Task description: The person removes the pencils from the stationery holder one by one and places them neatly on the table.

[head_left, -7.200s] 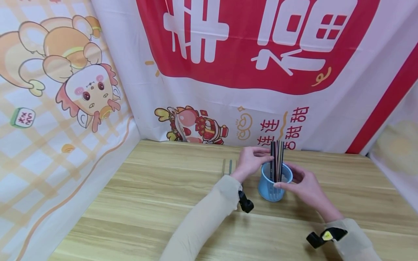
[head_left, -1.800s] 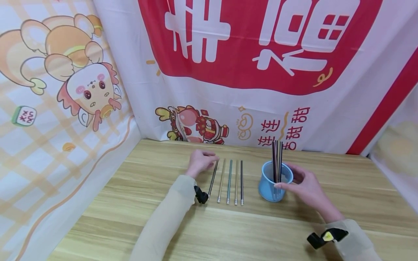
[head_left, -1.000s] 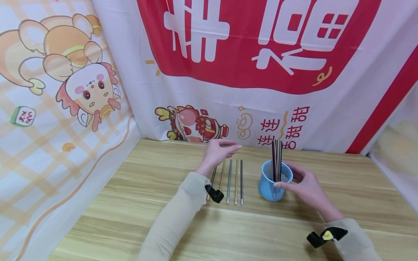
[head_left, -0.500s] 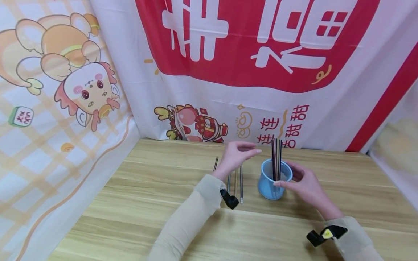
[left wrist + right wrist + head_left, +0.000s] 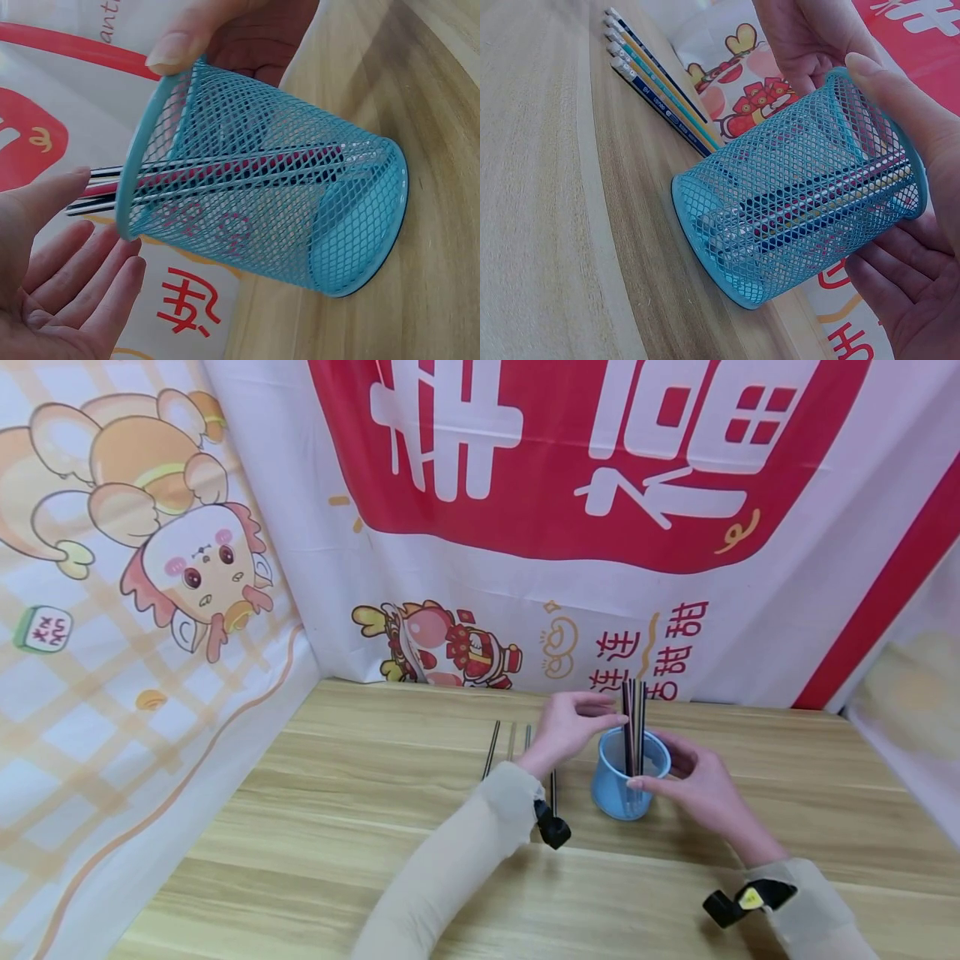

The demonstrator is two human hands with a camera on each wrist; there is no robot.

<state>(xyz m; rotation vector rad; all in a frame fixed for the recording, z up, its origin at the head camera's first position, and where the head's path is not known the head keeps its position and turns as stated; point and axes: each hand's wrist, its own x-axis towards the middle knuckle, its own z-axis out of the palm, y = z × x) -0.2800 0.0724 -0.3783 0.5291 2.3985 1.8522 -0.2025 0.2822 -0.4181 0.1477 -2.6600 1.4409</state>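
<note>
A blue mesh pencil cup (image 5: 621,797) stands upright on the wooden table with several pencils (image 5: 633,727) leaning in it. My right hand (image 5: 701,781) holds the cup from its right side, thumb over the near rim and fingers round the far side. My left hand (image 5: 572,727) is at the pencils' upper ends, its thumb tip right beside them. In the left wrist view the fingers of the left hand (image 5: 75,277) are spread loosely below the pencil ends. Left of the cup lies a row of several pencils (image 5: 660,82), partly hidden by my left forearm in the head view.
A white cloth with red print (image 5: 480,560) hangs behind the table (image 5: 300,860). Another printed cloth (image 5: 97,693) closes off the left side. The row of pencils lies close to the cup's left.
My left hand went from the cup to the row's left end, where a dark pencil now lies, then came back right to the cup. The right hand stayed on the cup.
</note>
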